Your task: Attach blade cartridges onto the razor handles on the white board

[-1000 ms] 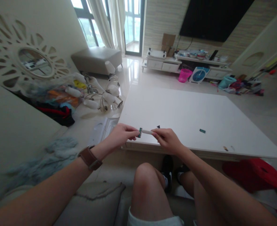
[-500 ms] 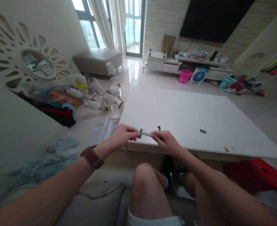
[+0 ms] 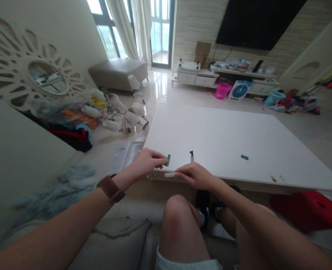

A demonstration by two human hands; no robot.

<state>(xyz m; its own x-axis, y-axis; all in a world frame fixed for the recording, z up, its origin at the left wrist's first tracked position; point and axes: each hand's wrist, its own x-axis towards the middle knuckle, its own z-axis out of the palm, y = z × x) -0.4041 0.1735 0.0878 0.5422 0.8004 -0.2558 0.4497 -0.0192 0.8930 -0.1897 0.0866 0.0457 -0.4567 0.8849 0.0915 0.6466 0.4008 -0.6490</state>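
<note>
My left hand (image 3: 146,163) hovers at the near edge of the white table (image 3: 219,135) and pinches a small green piece (image 3: 168,160) between thumb and fingertips. My right hand (image 3: 192,175) is lower, just below the table edge, closed on a short white stick (image 3: 170,174) whose tip points left. The two parts are apart. A small dark screw-like part (image 3: 191,154) stands on the table just beyond my right hand. A second green piece (image 3: 244,157) lies further right on the table. My bare knees are below.
A white chandelier (image 3: 121,112) lies on the floor at the left, beside a pile of clothes and bags (image 3: 70,123). A red object (image 3: 309,210) sits on the floor under the table's right corner. A TV stand and pink basket (image 3: 221,90) stand at the far wall.
The green piece and the white stick were joined end to end between my hands. Now they are separated: my right hand dropped down and back with the stick, the left hand keeps the green piece.
</note>
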